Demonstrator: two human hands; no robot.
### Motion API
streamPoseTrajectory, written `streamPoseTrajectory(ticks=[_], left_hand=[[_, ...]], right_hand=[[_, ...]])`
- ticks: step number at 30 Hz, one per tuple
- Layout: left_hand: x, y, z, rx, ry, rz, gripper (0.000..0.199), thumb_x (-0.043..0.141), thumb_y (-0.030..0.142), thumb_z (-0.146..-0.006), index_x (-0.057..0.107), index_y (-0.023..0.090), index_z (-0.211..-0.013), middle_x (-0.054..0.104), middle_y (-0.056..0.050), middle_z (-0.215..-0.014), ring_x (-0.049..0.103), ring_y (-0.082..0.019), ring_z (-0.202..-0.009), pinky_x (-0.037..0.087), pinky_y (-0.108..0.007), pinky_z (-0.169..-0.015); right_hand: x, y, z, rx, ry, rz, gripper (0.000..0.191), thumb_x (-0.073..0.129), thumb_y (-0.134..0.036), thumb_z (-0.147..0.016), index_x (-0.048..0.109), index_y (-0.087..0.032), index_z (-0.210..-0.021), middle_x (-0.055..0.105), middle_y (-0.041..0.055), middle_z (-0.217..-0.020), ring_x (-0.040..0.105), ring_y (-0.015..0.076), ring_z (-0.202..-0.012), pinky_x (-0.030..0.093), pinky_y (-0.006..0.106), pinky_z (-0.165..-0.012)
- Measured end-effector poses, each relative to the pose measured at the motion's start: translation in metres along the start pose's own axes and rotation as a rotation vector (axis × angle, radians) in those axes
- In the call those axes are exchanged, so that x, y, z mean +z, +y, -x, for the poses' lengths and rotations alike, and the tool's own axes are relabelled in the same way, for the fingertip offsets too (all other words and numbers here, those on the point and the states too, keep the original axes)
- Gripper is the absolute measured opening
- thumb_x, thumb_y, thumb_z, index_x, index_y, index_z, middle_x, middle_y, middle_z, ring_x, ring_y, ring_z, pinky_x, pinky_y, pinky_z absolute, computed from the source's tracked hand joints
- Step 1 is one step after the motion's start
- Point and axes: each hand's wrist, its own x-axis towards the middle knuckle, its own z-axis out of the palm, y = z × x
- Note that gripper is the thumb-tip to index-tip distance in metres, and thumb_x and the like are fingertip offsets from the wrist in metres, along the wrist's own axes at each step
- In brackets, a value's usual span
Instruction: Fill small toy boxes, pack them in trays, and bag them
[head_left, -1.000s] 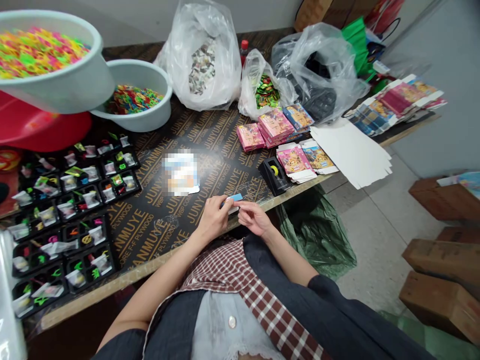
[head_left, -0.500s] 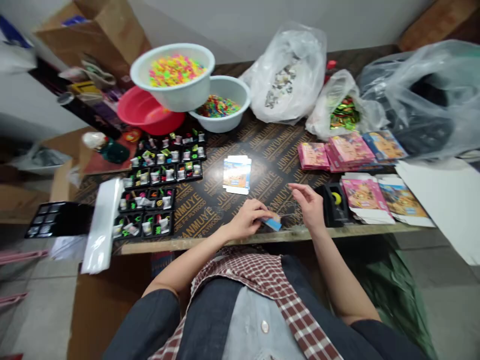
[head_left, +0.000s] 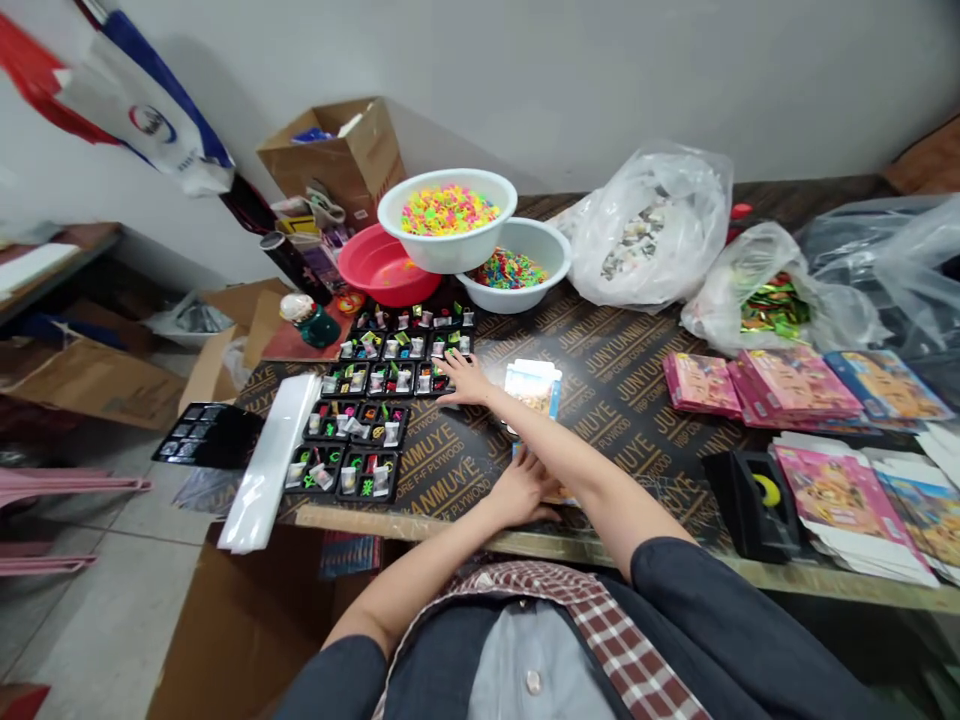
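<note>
My right hand (head_left: 463,380) reaches across to the left, fingers spread, at the right edge of the black compartment trays (head_left: 349,425). These trays hold small colourful pieces and little wrapped packets. Near the table's front edge, my left hand (head_left: 523,490) curls around a small printed cardboard box (head_left: 561,494), mostly hidden under the hand and my right forearm. Behind that forearm lies a flat blue and yellow printed carton (head_left: 534,382), partly covered.
Basins of bright small pieces (head_left: 448,222) stand at the back beside a red basin (head_left: 386,270). Plastic bags (head_left: 651,235) sit behind stacked pink boxes (head_left: 791,385). A tape dispenser (head_left: 754,505) is at right; clear plastic sleeves (head_left: 270,465) lie at left.
My right hand has moved from the right side of the table across my left arm to the trays. My left hand remains near the front edge with the box. The view has turned left.
</note>
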Motion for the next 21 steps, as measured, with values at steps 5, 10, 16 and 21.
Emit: streamPoseTrajectory(ticks=[5, 10, 16, 21], left_hand=[[0.001, -0.007, 0.011, -0.032, 0.036, -0.088, 0.067, 0.070, 0.054, -0.080, 0.054, 0.018, -0.134, 0.052, -0.020, -0.141, 0.040, -0.037, -0.138, 0.028, -0.061, -0.115], [-0.015, -0.003, 0.020, -0.121, -0.003, -0.140, 0.070, 0.078, 0.044, -0.070, 0.054, 0.012, -0.127, 0.050, -0.023, -0.137, 0.043, -0.037, -0.133, 0.032, -0.053, -0.113], [-0.040, -0.001, 0.029, -0.206, -0.150, -0.191, 0.105, 0.084, 0.041, -0.061, 0.033, 0.019, -0.150, 0.052, -0.018, -0.130, 0.051, -0.035, -0.116, 0.043, -0.049, -0.099], [-0.053, -0.016, 0.036, -0.247, -0.287, -0.299, 0.109, 0.085, 0.034, -0.057, 0.033, 0.016, -0.152, 0.049, -0.023, -0.135, 0.048, -0.040, -0.121, 0.039, -0.057, -0.102]], right_hand=[[0.014, -0.001, 0.006, -0.073, 0.019, 0.049, 0.087, 0.065, -0.062, -0.083, 0.037, -0.019, -0.153, 0.038, 0.0223, -0.156, 0.023, 0.0395, -0.150, 0.016, 0.064, -0.117], [0.023, 0.004, 0.020, -0.091, 0.016, -0.090, 0.083, 0.073, -0.041, -0.080, 0.039, -0.016, -0.152, 0.048, 0.0220, -0.144, 0.042, 0.0356, -0.136, 0.031, 0.054, -0.111], [0.004, 0.026, 0.056, -0.037, 0.182, -0.215, 0.097, 0.078, -0.041, -0.070, 0.034, -0.021, -0.154, 0.043, 0.0184, -0.145, 0.042, 0.0360, -0.133, 0.032, 0.051, -0.108], [-0.038, 0.053, 0.127, 0.027, 0.245, -0.138, 0.098, 0.075, -0.047, -0.070, 0.033, -0.023, -0.155, 0.041, 0.0164, -0.150, 0.039, 0.0382, -0.132, 0.028, 0.052, -0.107]])
